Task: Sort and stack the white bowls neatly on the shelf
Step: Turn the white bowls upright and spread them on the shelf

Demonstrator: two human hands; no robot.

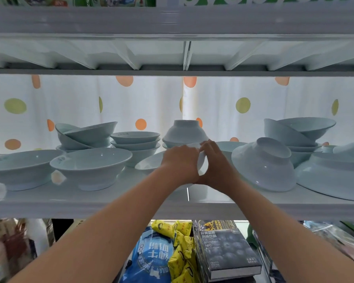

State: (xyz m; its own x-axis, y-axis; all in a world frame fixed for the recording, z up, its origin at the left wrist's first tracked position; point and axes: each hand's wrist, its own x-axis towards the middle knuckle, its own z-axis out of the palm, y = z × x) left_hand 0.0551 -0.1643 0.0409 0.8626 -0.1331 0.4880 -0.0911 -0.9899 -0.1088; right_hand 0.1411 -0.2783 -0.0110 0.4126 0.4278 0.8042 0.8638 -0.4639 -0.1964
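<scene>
A: Bowls everywhere on this white shelf [90, 198]. Nearest, both hands meet at its middle: the left hand [179, 163] and right hand [218, 163] wrap opposite sides of one small white bowl [202, 160], fingers curled tight round it.

B: What sits along the front edge?

A: Two wide bowls upright at the left [18, 166] [90, 166], empty. One more upright bowl [149, 165] is partly hidden behind the left hand. To the right, a bowl tipped on its side [264, 166], then a large overturned one [335, 176] at the edge of view.

B: And further back?

A: A leaning heap of about three bowls [86, 135] at left, a neat stack of three [135, 145], an upside-down bowl [185, 131] resting on another, and a tilted pile [294, 133] at right; its count I cannot tell. Behind hangs a dotted curtain [243, 105].

B: Below the shelf?

A: A blue bag [153, 256], yellow packets [182, 252] and a dark carton [227, 252].
</scene>
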